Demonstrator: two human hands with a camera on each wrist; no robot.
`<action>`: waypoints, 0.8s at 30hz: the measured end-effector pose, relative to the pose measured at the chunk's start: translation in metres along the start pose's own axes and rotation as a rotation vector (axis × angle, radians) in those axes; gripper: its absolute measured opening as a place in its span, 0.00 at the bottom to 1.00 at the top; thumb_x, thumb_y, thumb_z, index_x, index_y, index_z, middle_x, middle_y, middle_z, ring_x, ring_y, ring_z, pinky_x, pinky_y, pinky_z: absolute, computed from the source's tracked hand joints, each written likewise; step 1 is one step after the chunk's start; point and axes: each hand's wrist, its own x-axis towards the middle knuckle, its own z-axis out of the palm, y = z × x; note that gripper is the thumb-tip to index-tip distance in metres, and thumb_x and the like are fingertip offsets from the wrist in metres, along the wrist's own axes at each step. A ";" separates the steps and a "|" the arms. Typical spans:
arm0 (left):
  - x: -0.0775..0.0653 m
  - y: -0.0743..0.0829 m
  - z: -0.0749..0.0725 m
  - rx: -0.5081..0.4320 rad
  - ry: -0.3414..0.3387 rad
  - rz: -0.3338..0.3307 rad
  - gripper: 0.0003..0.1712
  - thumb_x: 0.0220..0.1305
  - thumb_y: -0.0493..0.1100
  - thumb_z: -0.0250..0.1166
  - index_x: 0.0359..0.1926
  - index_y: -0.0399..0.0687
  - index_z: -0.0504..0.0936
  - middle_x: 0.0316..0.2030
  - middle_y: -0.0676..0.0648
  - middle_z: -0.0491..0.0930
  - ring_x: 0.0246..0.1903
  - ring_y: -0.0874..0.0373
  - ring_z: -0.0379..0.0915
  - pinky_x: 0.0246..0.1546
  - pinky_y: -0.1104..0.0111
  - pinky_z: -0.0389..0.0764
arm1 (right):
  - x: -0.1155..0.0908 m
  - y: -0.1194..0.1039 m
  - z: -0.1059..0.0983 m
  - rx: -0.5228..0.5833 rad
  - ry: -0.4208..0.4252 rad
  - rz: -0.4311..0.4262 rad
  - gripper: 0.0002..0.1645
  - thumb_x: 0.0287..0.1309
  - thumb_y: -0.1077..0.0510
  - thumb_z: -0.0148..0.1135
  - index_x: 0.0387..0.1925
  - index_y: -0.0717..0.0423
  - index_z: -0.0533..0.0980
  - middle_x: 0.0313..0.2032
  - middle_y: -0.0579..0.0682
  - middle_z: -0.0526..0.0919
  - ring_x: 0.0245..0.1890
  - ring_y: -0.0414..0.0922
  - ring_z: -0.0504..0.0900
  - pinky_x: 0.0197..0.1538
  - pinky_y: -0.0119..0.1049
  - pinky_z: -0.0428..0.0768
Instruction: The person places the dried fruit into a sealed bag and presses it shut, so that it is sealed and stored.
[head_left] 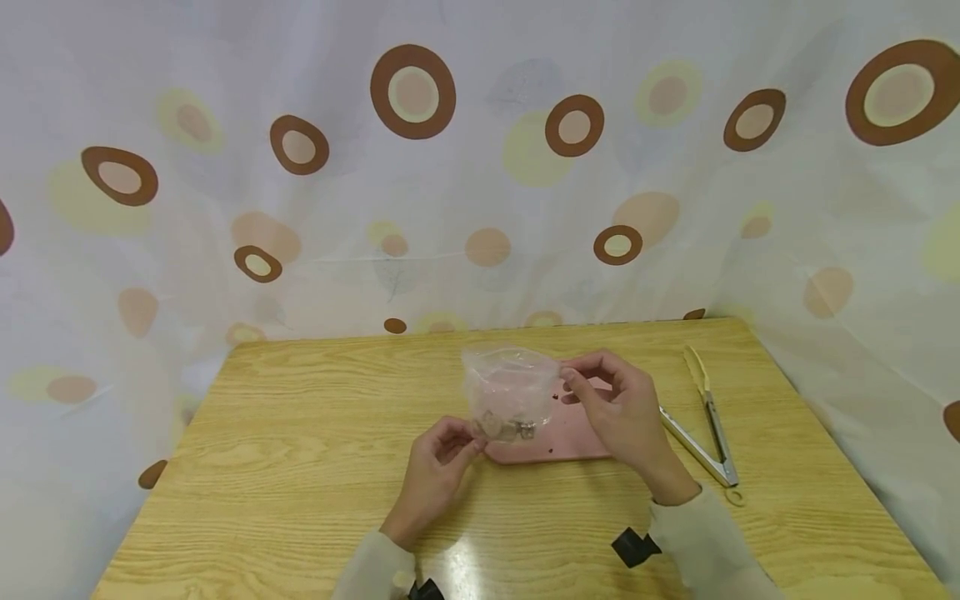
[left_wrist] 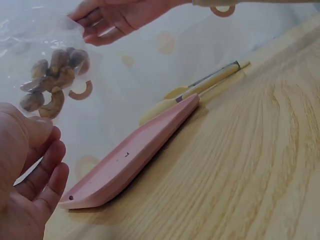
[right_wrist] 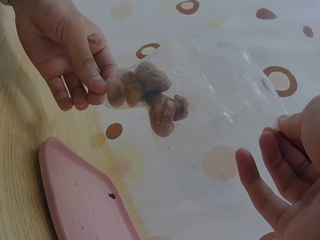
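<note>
A clear plastic bag (head_left: 510, 379) is held up between my two hands over the table. Several brown, rounded, lumpy pieces (right_wrist: 162, 116) lie bunched at its lower end; they look like small mushrooms. My left hand (head_left: 437, 471) pinches a bottom corner of the bag between thumb and forefinger, close to the pieces. With thumb and fingertip, my right hand (head_left: 621, 410) grips the opposite, upper edge. Behind and below the bag is a pink tray (head_left: 570, 442) with a low rim, partly covered by the bag and right hand. Small dark crumbs (right_wrist: 112, 195) dot its surface.
To the right of the tray, metal tongs (head_left: 718, 433) with pale yellow tips lie spread on the wooden table (head_left: 315, 467). A small ring (head_left: 735, 497) is by their hinge end. A white curtain with brown circles (head_left: 412, 92) hangs behind the table and along its sides.
</note>
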 end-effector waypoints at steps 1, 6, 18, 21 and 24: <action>0.000 0.001 0.000 -0.003 -0.005 -0.010 0.08 0.75 0.31 0.68 0.50 0.29 0.82 0.48 0.38 0.87 0.47 0.62 0.86 0.53 0.72 0.87 | 0.000 0.000 0.000 0.003 0.000 -0.001 0.03 0.72 0.73 0.66 0.44 0.68 0.83 0.39 0.54 0.88 0.35 0.38 0.91 0.40 0.35 0.91; 0.001 0.004 0.000 0.005 -0.020 -0.091 0.11 0.76 0.32 0.67 0.52 0.27 0.86 0.51 0.30 0.87 0.47 0.56 0.87 0.54 0.71 0.88 | 0.001 -0.002 0.001 0.015 -0.012 -0.013 0.04 0.71 0.73 0.66 0.44 0.69 0.83 0.40 0.58 0.88 0.36 0.38 0.91 0.41 0.35 0.91; -0.004 -0.003 -0.003 0.213 0.038 -0.012 0.05 0.80 0.38 0.65 0.46 0.42 0.87 0.46 0.39 0.89 0.47 0.47 0.85 0.52 0.72 0.84 | 0.004 -0.004 -0.004 -0.089 0.038 -0.099 0.01 0.71 0.72 0.66 0.41 0.70 0.83 0.37 0.44 0.89 0.37 0.33 0.87 0.43 0.26 0.88; -0.005 -0.004 -0.005 0.236 0.043 0.025 0.04 0.79 0.37 0.66 0.45 0.44 0.87 0.45 0.40 0.90 0.48 0.43 0.86 0.53 0.71 0.85 | 0.007 -0.007 -0.008 -0.118 0.048 -0.095 0.02 0.71 0.72 0.67 0.41 0.70 0.83 0.36 0.48 0.89 0.38 0.32 0.87 0.44 0.25 0.87; -0.006 -0.007 -0.008 0.268 0.030 0.068 0.04 0.78 0.36 0.67 0.44 0.43 0.87 0.44 0.41 0.90 0.47 0.44 0.87 0.53 0.70 0.86 | 0.010 -0.011 -0.011 -0.150 0.055 -0.088 0.01 0.71 0.71 0.68 0.41 0.69 0.83 0.37 0.56 0.89 0.39 0.32 0.87 0.46 0.24 0.86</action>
